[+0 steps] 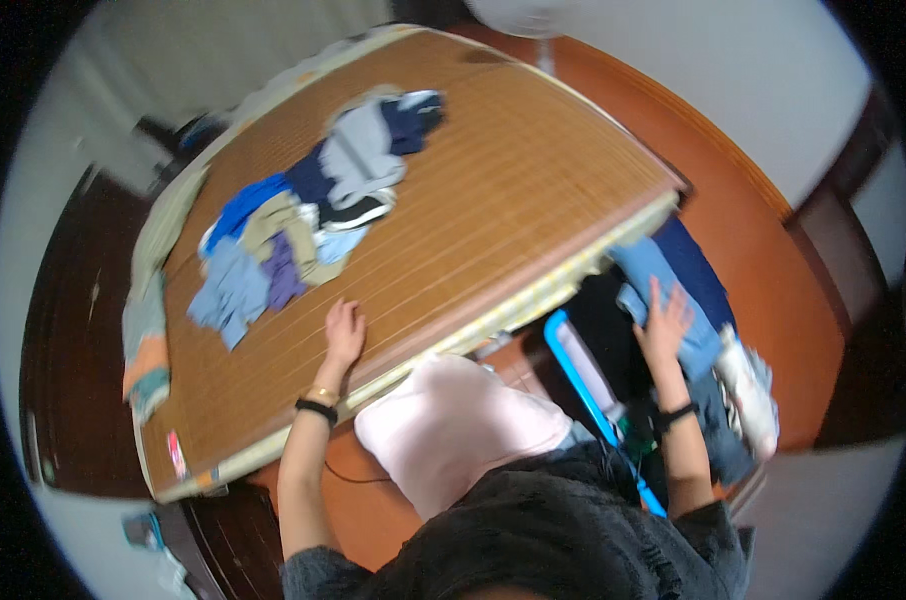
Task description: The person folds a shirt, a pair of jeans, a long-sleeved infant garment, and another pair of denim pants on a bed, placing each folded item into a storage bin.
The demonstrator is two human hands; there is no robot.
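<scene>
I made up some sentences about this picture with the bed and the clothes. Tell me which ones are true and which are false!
1. The left hand lies flat on the woven mat of the bed. True.
2. The right hand is touching the pile of clothes on the mat. False: it rests on blue clothes down beside the bed, far from that pile.
3. Both wrists wear a dark band. True.
4. The left hand is holding a shirt. False: it is open and holds nothing.
5. The floor is green. False: it is orange-brown.
</scene>
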